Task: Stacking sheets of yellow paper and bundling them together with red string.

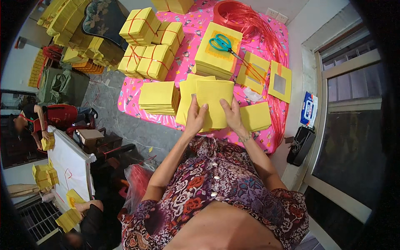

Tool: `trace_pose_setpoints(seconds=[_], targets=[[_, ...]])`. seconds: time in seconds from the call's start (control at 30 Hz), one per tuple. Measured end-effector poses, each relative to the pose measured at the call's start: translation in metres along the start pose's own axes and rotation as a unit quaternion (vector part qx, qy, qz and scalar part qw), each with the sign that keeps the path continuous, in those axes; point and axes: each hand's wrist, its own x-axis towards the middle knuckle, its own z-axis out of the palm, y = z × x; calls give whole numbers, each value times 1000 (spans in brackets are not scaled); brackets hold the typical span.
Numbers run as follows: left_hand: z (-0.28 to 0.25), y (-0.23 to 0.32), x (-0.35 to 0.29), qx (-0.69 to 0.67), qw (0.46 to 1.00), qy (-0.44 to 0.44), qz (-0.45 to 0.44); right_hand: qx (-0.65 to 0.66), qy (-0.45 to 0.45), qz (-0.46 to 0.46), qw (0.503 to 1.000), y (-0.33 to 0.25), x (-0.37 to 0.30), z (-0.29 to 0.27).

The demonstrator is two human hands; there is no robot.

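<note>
I hold a stack of yellow paper sheets [214, 104] upright between both hands, left hand [196, 118] and right hand [231, 116] with fingers closed on its lower edges, above the pink-covered surface [191, 29]. Flat yellow stacks [158, 98] lie alongside; teal scissors [221, 43] rest beyond.

A stack of plain yellow paper sheets [214, 104] stands tilted up off the pink table. Its near edge is gripped on both sides.

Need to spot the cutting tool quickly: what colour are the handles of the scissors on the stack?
Teal handles on the scissors, clearest in the head view.
</note>
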Motion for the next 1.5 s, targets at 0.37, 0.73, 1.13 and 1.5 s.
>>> trace_pose_setpoints(seconds=[0.37, 0.73, 1.13, 1.5], targets=[[6, 16, -8, 201, 977, 7, 76, 49, -22, 23, 998, -20, -8, -5], [10, 27, -14, 267, 963, 20, 44, 74, -28, 32, 996, -33, -11, -5], [0, 34, 31, -39, 982, -34, -183, 108, 3, 180, 978, -27, 22, -8], [0, 32, 51, -22, 970, 11, -241, -204, -55, 194, 958, -14, 53, -27]])
